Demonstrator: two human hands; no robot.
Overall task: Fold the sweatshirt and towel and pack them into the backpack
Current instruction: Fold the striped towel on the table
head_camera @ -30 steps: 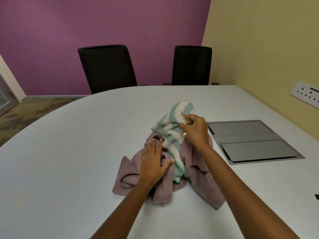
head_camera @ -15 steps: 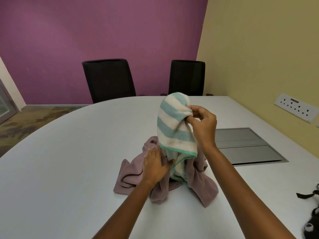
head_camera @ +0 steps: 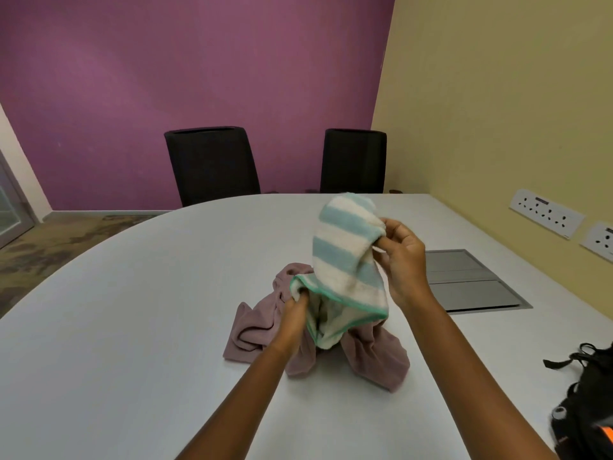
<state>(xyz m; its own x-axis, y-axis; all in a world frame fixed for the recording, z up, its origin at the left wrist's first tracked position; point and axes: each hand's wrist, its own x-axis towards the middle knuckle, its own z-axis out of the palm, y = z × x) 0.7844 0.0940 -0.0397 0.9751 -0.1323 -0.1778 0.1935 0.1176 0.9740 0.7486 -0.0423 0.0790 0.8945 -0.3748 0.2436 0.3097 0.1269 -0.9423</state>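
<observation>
Towel (head_camera: 345,260): fluffy, striped cream and pale blue, green-hemmed, held up over the middle of the table (head_camera: 132,327).
Right hand (head_camera: 403,260): the top fold is pinched between thumb and fingers.
Left hand (head_camera: 295,313): the green hem is gripped by curled fingers.
Sweatshirt (head_camera: 258,330): mauve, crumpled, laid beneath the towel.
Backpack (head_camera: 587,393): black, strapped, set at the table's right edge.

Striped towel (head_camera: 345,257) abv crumpled mauve sweatshirt (head_camera: 255,330)
</observation>
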